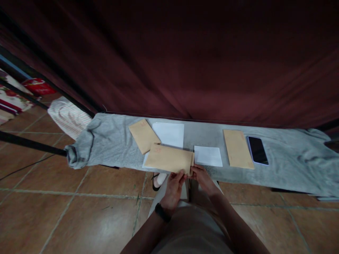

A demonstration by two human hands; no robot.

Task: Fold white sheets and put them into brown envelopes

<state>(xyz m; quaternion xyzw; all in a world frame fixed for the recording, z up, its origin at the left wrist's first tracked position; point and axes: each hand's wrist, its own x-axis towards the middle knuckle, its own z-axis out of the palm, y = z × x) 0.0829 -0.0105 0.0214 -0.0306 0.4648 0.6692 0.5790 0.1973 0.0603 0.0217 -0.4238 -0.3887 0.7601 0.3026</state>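
Observation:
My left hand (pixel 173 188) and my right hand (pixel 202 178) both grip the near right end of a brown envelope (pixel 168 158) that lies flat on a grey cloth (pixel 111 141) covering a low table. My left wrist wears a dark band. A second brown envelope (pixel 143 135) lies behind it to the left, partly over a white sheet (pixel 169 134). A smaller white paper (pixel 208 156) rests just right of my hands. Farther right lies a third brown envelope (pixel 237 148) beside a dark phone (pixel 257 150).
A dark red curtain (pixel 185 60) hangs behind the table. Brown floor tiles (pixel 79 211) spread in front. Black metal bars (pixel 29 143) cross at the left, near a striped cloth (pixel 67 116) and patterned fabric. A shoe (pixel 159 180) shows under the table's edge.

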